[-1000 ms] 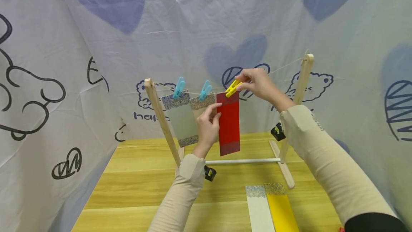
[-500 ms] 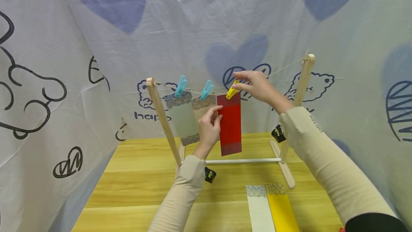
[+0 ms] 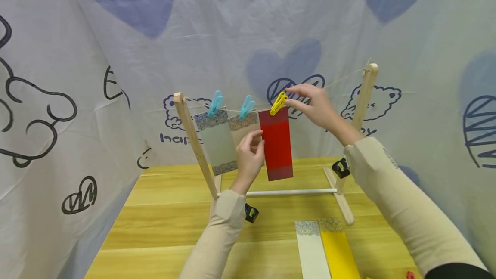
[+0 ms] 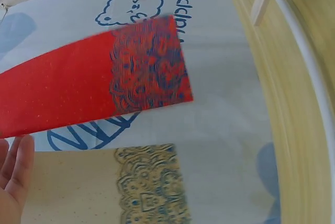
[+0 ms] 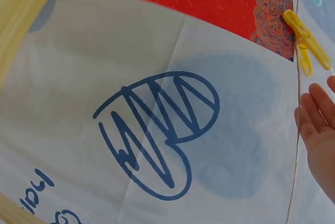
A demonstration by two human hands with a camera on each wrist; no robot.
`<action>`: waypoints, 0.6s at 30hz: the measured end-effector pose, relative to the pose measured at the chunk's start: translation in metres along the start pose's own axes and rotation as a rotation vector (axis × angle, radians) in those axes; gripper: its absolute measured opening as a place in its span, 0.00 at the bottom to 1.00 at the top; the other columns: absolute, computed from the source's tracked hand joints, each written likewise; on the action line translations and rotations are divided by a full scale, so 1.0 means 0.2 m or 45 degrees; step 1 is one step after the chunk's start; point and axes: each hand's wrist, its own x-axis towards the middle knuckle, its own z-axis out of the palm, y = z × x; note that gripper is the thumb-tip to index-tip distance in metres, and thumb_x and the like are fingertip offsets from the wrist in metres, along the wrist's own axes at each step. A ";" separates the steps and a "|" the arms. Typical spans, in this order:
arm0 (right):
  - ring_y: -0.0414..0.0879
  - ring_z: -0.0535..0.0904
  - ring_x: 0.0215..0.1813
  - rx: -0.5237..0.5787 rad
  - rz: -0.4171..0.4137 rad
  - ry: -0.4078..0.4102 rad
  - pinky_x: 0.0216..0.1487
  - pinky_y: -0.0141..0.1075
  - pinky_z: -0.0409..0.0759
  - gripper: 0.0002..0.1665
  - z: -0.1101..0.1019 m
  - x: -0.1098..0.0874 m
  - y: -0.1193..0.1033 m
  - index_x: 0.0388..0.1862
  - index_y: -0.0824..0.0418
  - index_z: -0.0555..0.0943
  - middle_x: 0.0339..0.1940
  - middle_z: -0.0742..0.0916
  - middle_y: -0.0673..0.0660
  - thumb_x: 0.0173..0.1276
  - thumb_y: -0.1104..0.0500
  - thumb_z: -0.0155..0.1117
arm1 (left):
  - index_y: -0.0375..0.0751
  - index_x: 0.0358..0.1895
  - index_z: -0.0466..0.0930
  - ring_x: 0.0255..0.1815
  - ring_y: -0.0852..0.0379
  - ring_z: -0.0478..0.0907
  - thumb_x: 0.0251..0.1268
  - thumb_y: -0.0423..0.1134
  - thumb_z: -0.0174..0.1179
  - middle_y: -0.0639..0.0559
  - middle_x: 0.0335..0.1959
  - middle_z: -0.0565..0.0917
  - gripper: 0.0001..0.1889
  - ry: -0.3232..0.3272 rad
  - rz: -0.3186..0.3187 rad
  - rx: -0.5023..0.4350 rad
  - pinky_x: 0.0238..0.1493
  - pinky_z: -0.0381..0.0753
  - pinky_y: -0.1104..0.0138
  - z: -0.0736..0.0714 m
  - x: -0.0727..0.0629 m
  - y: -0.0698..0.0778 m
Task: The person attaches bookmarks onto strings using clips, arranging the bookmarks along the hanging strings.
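Observation:
A red paper card (image 3: 277, 145) with patterned ends hangs from the string, held at its top by a yellow clothespin (image 3: 278, 103). My right hand (image 3: 315, 104) is just right of that clothespin; in the right wrist view a gap separates the fingers (image 5: 314, 109) from the clothespin (image 5: 306, 41). Close to the red card's left edge is my left hand (image 3: 249, 154), in front of a beige card (image 3: 244, 126). The left wrist view has its fingertips (image 4: 25, 148) at the red card's edge; whether they touch cannot be told. Neither hand grips anything.
Blue clothespins (image 3: 246, 107) hold the beige card and a pale green card (image 3: 218, 145) on the string. Wooden posts (image 3: 364, 94) and a white rod (image 3: 290, 192) form the stand. A white card (image 3: 313, 253) and a yellow card (image 3: 340, 253) lie on the wooden table (image 3: 155, 227).
My right hand has let go of the yellow clothespin and moved slightly right. The clothespin now stands more upright, and the red card has swung a little. The left hand has barely moved.

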 end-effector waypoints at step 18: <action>0.45 0.73 0.47 0.315 0.003 0.346 0.52 0.27 0.69 0.15 -0.04 -0.31 0.01 0.41 0.81 0.74 0.42 0.78 0.73 0.52 0.81 0.58 | 0.29 0.37 0.77 0.29 0.52 0.77 0.52 0.22 0.56 0.42 0.34 0.78 0.08 0.036 0.043 0.075 0.21 0.77 0.71 0.01 -0.14 -0.06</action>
